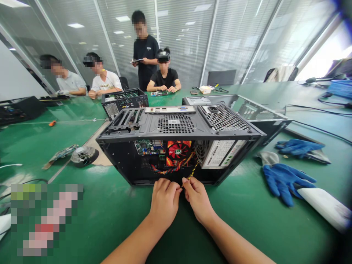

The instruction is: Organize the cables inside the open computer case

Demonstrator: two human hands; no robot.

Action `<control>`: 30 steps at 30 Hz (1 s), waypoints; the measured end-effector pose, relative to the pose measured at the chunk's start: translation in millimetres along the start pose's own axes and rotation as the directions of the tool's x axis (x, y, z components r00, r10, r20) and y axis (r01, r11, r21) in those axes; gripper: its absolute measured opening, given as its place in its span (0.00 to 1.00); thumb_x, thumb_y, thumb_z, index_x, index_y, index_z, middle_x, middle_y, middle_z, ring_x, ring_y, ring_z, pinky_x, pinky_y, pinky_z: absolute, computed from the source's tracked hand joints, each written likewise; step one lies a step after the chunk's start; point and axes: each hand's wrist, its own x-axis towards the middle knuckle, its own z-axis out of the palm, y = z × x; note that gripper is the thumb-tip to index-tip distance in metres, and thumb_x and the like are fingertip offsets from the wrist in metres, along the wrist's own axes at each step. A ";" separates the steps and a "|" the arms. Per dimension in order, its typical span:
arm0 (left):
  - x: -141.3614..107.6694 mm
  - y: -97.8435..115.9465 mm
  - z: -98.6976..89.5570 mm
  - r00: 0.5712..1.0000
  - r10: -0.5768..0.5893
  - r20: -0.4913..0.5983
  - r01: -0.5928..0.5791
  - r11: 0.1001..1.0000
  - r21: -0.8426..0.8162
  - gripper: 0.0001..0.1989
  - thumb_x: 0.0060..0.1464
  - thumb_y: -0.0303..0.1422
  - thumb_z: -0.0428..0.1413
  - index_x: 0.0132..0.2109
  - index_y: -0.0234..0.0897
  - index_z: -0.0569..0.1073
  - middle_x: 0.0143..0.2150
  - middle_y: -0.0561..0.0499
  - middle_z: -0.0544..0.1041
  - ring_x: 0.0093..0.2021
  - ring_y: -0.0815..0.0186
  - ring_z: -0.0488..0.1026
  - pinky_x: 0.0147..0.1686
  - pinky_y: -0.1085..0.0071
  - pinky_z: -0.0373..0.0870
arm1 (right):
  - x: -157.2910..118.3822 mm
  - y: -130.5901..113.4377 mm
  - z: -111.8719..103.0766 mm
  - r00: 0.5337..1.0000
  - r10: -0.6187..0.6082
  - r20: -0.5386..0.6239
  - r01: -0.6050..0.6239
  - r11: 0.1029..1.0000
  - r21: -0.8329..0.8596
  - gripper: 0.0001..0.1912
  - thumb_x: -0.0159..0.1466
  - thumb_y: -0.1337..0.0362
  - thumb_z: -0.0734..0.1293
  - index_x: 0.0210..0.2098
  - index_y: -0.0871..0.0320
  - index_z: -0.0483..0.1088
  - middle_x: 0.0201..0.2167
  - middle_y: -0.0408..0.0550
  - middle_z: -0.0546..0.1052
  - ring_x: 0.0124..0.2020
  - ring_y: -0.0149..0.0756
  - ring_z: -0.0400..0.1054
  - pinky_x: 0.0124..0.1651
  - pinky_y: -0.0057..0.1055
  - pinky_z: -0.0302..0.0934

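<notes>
- Computer case (176,135): black metal, directly before you. Its rear panel, with perforated vents, ports and a power socket, faces up; the open side faces you and exposes the interior.
- Twisted cable (194,170): thin, yellow and black. It slants down toward you, nearly straight, from inside the case to its lower near edge, where you hold it. You cannot see its end.

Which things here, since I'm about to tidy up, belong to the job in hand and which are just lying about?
Apparently in use:
yellow-and-black cable, at the fingertips of left hand and right hand
open computer case with red fan and power supply

Seemingly lying about:
blue gloves
white oblong object
round metal-and-black part
</notes>
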 end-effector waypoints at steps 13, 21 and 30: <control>0.7 0.5 -0.8 1.000 0.008 -0.017 -0.008 1.000 0.005 0.08 0.60 0.26 0.55 0.31 0.38 0.70 0.30 0.51 0.73 0.39 0.60 0.68 0.39 0.63 0.60 | -0.6 -2.9 0.7 1.000 0.006 -0.008 -0.006 1.000 -0.030 0.24 0.61 0.44 0.65 0.22 0.54 0.57 0.15 0.35 0.57 0.17 0.27 0.49 0.18 0.26 0.44; 0.8 0.3 -0.5 1.000 -0.006 0.016 0.006 1.000 -0.008 0.08 0.61 0.26 0.54 0.32 0.38 0.71 0.31 0.51 0.73 0.37 0.60 0.68 0.39 0.63 0.61 | -0.4 -0.8 0.4 1.000 -0.009 0.000 0.009 0.999 -0.051 0.25 0.61 0.42 0.65 0.22 0.54 0.57 0.14 0.35 0.57 0.16 0.28 0.49 0.18 0.26 0.44; 0.1 0.2 -1.1 1.000 0.026 0.008 -0.026 0.998 0.056 0.07 0.61 0.27 0.55 0.32 0.38 0.71 0.31 0.50 0.73 0.38 0.59 0.68 0.39 0.63 0.60 | -0.1 0.3 -0.1 1.000 -0.012 -0.013 0.011 0.999 -0.048 0.23 0.61 0.44 0.65 0.22 0.54 0.58 0.14 0.35 0.58 0.16 0.27 0.49 0.18 0.26 0.43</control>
